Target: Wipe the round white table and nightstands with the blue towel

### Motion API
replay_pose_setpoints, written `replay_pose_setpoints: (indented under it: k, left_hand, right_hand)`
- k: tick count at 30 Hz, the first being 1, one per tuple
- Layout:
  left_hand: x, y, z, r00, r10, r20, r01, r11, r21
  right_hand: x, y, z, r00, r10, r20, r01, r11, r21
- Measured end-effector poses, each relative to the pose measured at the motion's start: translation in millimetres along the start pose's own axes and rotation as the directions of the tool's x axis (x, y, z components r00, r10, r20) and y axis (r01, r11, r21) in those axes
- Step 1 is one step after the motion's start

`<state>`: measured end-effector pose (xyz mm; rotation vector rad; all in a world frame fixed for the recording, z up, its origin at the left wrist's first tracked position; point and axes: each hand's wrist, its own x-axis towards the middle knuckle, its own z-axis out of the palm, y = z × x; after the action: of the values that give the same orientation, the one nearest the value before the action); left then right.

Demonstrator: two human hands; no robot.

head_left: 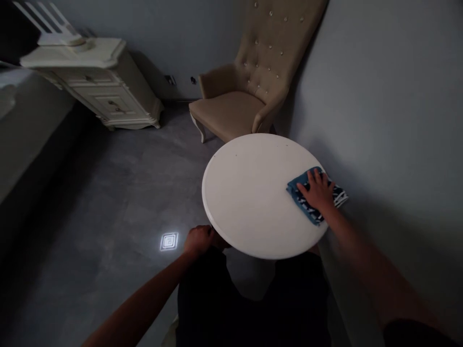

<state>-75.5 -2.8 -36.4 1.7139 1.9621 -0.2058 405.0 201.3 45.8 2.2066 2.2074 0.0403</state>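
A round white table point(249, 193) stands in front of me against the grey wall. My right hand point(319, 191) lies flat, fingers spread, on a blue patterned cloth point(306, 206) at the table's right edge. My left hand point(198, 239) grips the table's near-left rim, fingers curled under the edge.
A beige tufted armchair point(249, 82) stands behind the table by the wall. A cream cabinet point(104, 91) is at the back left. The grey floor shows a bright square light reflection point(169, 241) near my left hand. A grey wall point(398, 120) runs along the right.
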Motion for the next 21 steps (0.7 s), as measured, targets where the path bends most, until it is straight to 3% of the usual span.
replay_pose_setpoints:
  k: [6, 11, 16, 21]
  left_hand:
    - [11, -8, -6, 0.999, 0.019, 0.026, -0.019, 1.000, -0.013]
    - [16, -18, -9, 0.998, -0.006, 0.060, 0.009, 0.999, -0.047]
    - [19, -29, -5, 0.998, -0.008, 0.054, 0.011, 0.999, -0.051]
    - [19, -31, -1, 1.000, -0.014, 0.023, 0.014, 1.000, -0.022]
  right_hand:
    - [135, -45, -7, 0.990, 0.141, -0.006, -0.141, 0.988, 0.070]
    - [211, -112, -9, 0.992, 0.124, -0.011, -0.122, 0.987, 0.101]
    - [236, -197, -6, 0.999, -0.020, -0.049, 0.027, 0.991, 0.134]
    - [207, -278, -10, 0.978, -0.199, -0.059, 0.207, 0.958, 0.198]
